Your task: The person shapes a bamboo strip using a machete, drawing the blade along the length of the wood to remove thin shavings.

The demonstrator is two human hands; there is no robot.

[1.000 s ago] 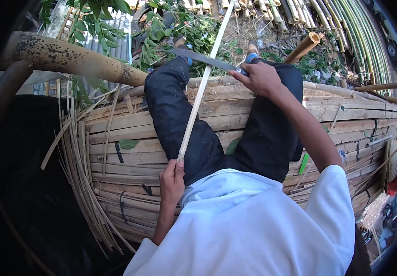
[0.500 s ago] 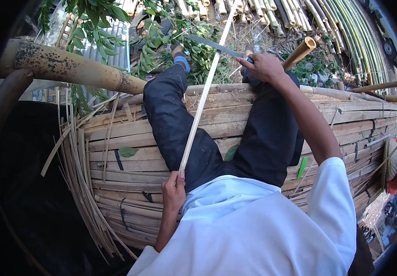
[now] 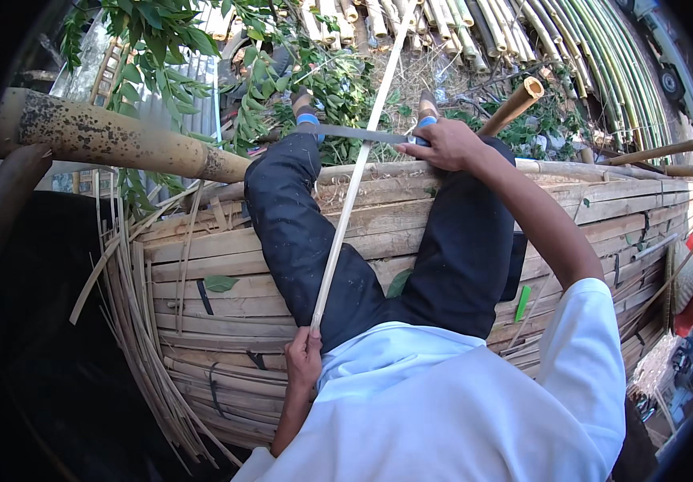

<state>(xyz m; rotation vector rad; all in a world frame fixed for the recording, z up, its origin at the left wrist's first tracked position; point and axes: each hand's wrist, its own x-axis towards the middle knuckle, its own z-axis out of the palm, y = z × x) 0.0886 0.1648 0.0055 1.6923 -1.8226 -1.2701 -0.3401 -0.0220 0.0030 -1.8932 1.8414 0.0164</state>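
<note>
A long pale bamboo strip (image 3: 345, 210) slants from my lap up past my feet to the top of the view. My left hand (image 3: 304, 359) pinches its near end beside my left hip, against the white shirt. Farther out, above my right knee, my right hand (image 3: 452, 146) is closed round the handle of a knife (image 3: 345, 132). The long grey blade points left and lies across the strip; whether it is cutting into the strip I cannot tell. Its tip reaches near the blue band at my left ankle.
I sit on a platform of split bamboo slats (image 3: 218, 265). Thin loose strips (image 3: 142, 321) hang at the left. A thick bamboo pole (image 3: 122, 132) crosses the left side; a cut pole (image 3: 515, 104) juts up right. Leafy branches (image 3: 162, 48) and stacked bamboo poles (image 3: 603, 64) lie beyond.
My right hand and the knife have come nearer to me along the strip, and the blade now lies more level. The left hand has shifted slightly nearer, still holding the strip's end.
</note>
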